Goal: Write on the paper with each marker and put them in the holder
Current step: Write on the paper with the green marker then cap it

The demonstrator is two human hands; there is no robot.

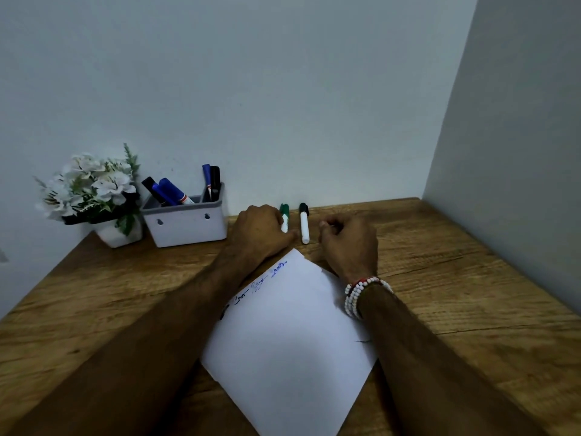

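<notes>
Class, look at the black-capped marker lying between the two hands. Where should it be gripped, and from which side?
Grip the black-capped marker at mid-barrel, pinching across it from above with the right hand. It lies flat, cap toward the wall, and the green marker and left hand crowd its left.

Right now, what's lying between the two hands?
Head view: the black-capped marker lies on the table between the left hand and right hand; the green-capped marker is at the left hand's fingers.
</notes>
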